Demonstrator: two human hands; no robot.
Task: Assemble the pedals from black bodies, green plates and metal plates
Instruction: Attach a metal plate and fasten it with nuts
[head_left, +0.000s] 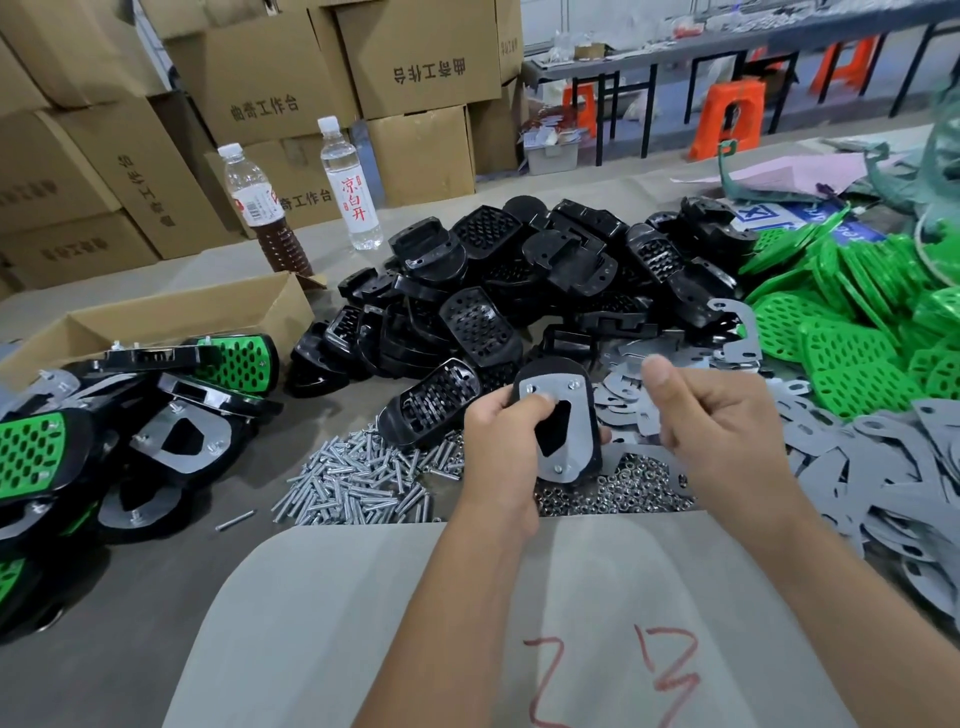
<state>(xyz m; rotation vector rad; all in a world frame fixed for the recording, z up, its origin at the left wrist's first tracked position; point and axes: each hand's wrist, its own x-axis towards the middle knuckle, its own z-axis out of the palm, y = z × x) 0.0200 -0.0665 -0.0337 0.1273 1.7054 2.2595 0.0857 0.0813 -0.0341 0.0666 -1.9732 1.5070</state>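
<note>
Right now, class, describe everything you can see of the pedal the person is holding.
The pedal is a black, plastic-looking body, held roughly upright and slightly tilted above the heap of nuts. A grey metal plate with a dark cut-out covers the face turned to the camera, with screw ends showing at its two upper corners and its bottom. The left hand grips its left edge; the right hand is at its right edge. No green plate shows.

A half-built pedal, a black plastic body with a grey metal plate sitting on its upturned face and screw ends poking through the plate's corners, is being held tilted above the table. Behind it, bare black plastic pedal bodies are lying heaped. Perforated green plastic plates are piling at the right, loose grey metal plates spreading below them. Finished green-and-black pedals are stacking up on the left.
</note>
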